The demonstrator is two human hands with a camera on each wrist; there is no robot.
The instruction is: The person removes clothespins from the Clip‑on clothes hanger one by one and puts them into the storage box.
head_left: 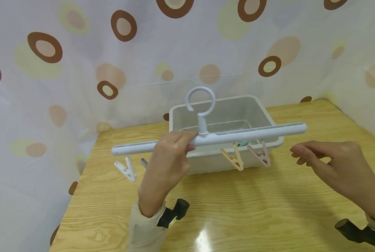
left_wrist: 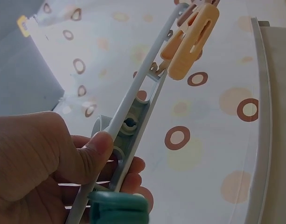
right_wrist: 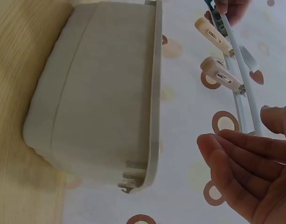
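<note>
A white hanger bar [head_left: 253, 133] with a round hook [head_left: 213, 101] is held up level in front of a basin. My left hand [head_left: 169, 157] grips it just left of the hook, thumb and fingers round the bar. Under the right half hang a yellow-orange clip [head_left: 234, 159] and a pinkish clip [head_left: 260, 154]. A white clip [head_left: 125, 169] hangs near the left end; a grey clip [head_left: 144, 162] is mostly behind my hand. A teal piece [left_wrist: 118, 207] shows close by in the left wrist view. My right hand [head_left: 341, 166] is bent loosely beyond the bar's right end, holding nothing.
The light grey basin [head_left: 222, 166] stands on the wooden table [head_left: 237, 213] behind the hanger. Something teal [head_left: 243, 143] shows by its front rim. Behind the table hangs a patterned cloth [head_left: 143, 52]. Both wrists wear black camera mounts [head_left: 174, 213].
</note>
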